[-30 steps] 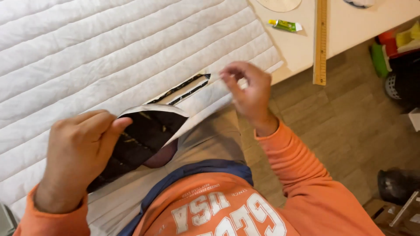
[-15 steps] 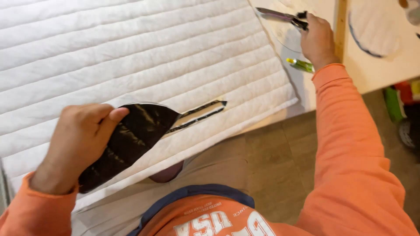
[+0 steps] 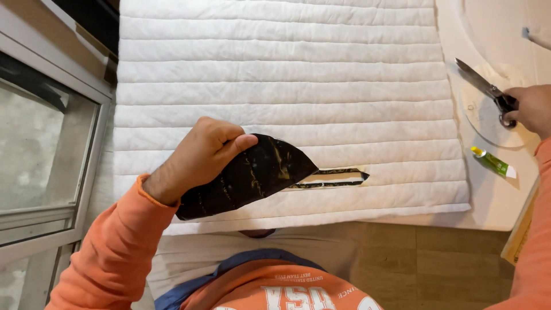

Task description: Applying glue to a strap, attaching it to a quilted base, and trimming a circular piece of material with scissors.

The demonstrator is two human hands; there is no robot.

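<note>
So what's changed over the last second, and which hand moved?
The right hand left the strip on the quilted pad, reached out to the right across the table and closed on the scissors. The left hand still holds up the dark curved fabric piece; the green tube lies unmoved.

Even, warm indoor light falls from above; the white quilted pad point(image 3: 287, 74) beyond the left hand point(image 3: 198, 155) and its grip is bright but not blown out. Shadows beneath the dark fabric piece point(image 3: 247, 175) are soft. Focus is sharp, with mild wide-angle bending at the edges.
</note>
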